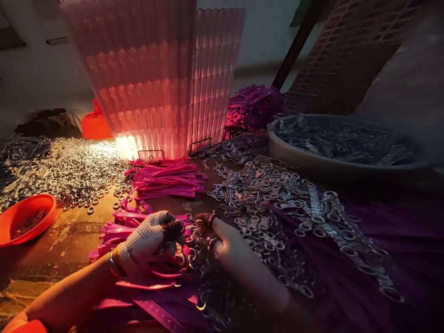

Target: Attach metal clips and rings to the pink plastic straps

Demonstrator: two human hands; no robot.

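My left hand [152, 238] wears a pale dotted glove with dark fingertips. Its fingers are closed in a pinch by a small metal ring at the end of a purple strap [185, 217]. Close by on the right, my right hand [222, 236] has dark wraps on its fingertips and bare skin elsewhere. It is closed too, pinching what looks like a small metal piece partly covered by the fingers. Beneath both hands lies a pile of purple straps [156, 312], several with metal rings at their ends. Metal swivel hooks [267, 226] are heaped beside my right hand.
Beyond the hands lies a bundle of purple straps [169, 178], before upright ribbed translucent panels [145, 83]. More metal hooks [90, 169] cover the back left. An orange bowl [45, 217] stands left, a large grey basin [287, 150] right, and a purple heap [255, 106] behind.
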